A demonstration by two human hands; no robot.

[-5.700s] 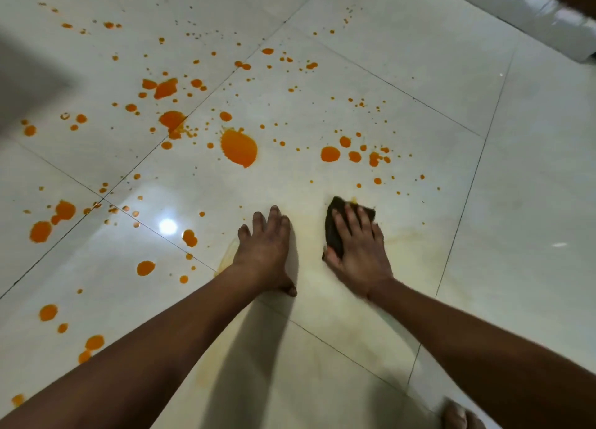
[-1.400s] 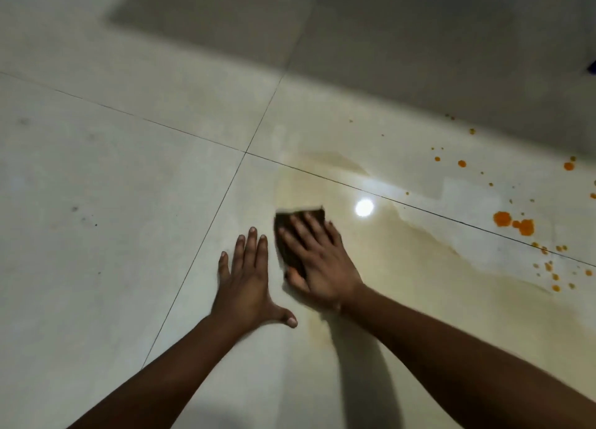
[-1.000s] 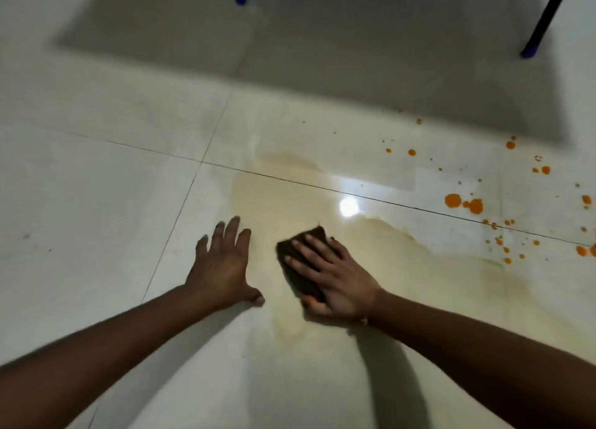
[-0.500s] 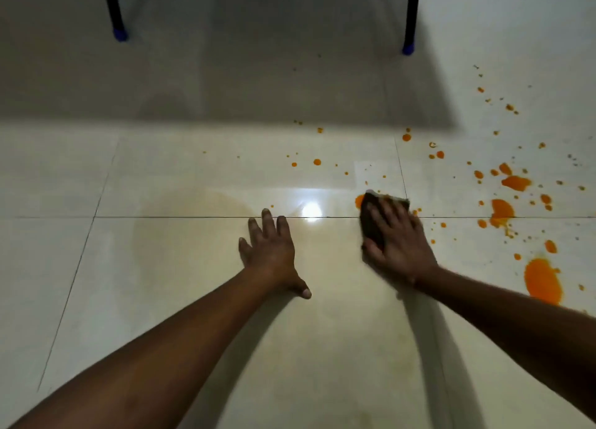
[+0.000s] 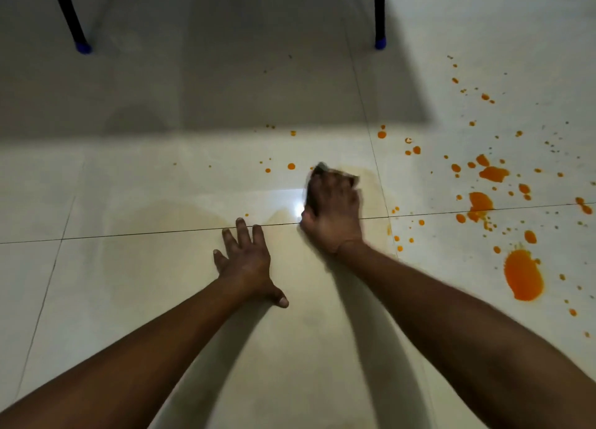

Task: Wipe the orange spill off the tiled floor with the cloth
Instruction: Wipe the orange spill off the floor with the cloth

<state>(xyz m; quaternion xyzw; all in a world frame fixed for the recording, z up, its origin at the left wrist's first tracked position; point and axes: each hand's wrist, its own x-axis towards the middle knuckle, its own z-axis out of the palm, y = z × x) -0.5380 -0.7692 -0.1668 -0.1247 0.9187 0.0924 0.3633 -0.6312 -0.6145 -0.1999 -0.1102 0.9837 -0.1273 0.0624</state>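
My right hand (image 5: 333, 214) presses a dark brown cloth (image 5: 322, 170) flat on the pale tiled floor (image 5: 161, 299); only the cloth's far edge shows past my blurred fingers. My left hand (image 5: 246, 262) lies flat on the tiles to its left, fingers spread, holding nothing. Orange drops (image 5: 291, 166) dot the floor just beyond the cloth. To the right lie larger orange blotches (image 5: 480, 201) and one big orange puddle (image 5: 524, 278). A faint yellowish smear (image 5: 180, 212) covers the tiles around my hands.
Two black furniture legs with blue feet stand at the back, the left leg (image 5: 69, 19) and the right leg (image 5: 380, 12). Their shadow darkens the far tiles. Grout lines cross under my hands.
My right hand has pushed the cloth forward and a little left across the grout line. The orange drop beside the cloth half a second ago is gone. The left hand stays planted.
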